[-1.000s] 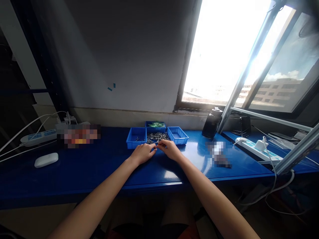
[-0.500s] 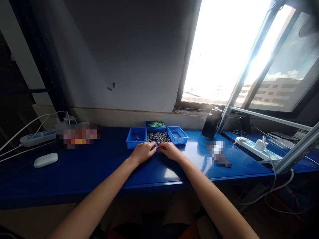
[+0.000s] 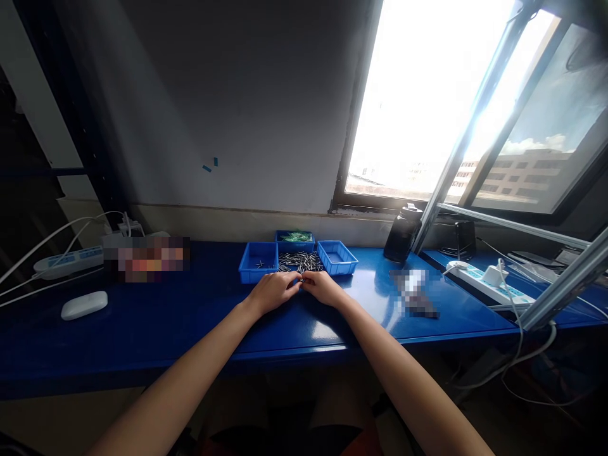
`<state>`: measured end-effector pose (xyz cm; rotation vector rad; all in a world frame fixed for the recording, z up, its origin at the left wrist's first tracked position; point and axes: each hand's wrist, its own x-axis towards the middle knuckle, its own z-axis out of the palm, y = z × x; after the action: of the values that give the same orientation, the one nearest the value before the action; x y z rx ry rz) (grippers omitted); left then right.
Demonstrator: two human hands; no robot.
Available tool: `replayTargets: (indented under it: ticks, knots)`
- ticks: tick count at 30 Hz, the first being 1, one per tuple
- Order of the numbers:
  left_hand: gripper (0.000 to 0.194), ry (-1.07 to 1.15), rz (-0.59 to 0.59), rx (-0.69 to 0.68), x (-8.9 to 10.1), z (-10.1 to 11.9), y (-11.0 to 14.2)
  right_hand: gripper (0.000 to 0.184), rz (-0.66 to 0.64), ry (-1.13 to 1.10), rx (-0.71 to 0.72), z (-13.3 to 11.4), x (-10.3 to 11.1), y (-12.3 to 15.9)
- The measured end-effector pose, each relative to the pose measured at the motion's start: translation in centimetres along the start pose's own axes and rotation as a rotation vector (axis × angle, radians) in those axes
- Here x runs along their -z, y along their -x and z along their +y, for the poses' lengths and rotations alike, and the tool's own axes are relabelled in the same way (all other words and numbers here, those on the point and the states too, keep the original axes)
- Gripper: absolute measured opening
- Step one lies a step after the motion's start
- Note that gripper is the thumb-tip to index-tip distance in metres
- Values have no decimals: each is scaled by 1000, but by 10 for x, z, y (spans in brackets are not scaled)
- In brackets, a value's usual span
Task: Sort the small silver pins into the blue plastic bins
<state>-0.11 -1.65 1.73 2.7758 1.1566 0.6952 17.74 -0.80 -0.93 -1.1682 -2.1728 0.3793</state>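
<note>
My left hand (image 3: 274, 291) and my right hand (image 3: 323, 287) meet fingertip to fingertip low over the blue table, at the near side of a heap of small dark metal rods that look like screws (image 3: 300, 261). Both hands are closed in a pinch. Something tiny and dark shows between the fingertips, too small to name. Left of the heap stands a blue bin (image 3: 259, 275) with a few similar pieces on its floor. A second blue bin (image 3: 338, 268) is on the right. Behind the heap, a third blue bin (image 3: 289, 244) contains green-tinted plastic bags (image 3: 299, 237).
A dark bottle (image 3: 401, 233) stands by the window, near a metal frame post (image 3: 444, 158). Power strips (image 3: 494, 283) with white cables lie right and left. A white case (image 3: 84, 305) rests on the left of the table (image 3: 190, 329). Two table items are pixelated.
The fingertips have shifted slightly against each other, and the tiny dark thing between them shows a little more. Both hands stay in the same place; the view has moved slightly.
</note>
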Motion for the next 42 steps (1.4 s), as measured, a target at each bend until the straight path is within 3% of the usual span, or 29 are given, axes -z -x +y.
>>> replayTargets:
  ticks: [8,15,24,32,42]
  knots:
    - [32,-26,13,2,-2,-1,0,15,-2,5,-13,0,0,0]
    - [29,-105,-23,132,-6,-6,-1,27,31,22,-115,3,3,0]
    - [30,-101,-119,130,-10,-9,-2,22,64,-12,-32,-6,5,1]
    - [30,-101,-129,136,-9,-7,-2,19,45,-2,-23,-3,4,0]
    - [28,-68,-20,159,-7,-4,0,18,-23,45,-38,-2,6,4]
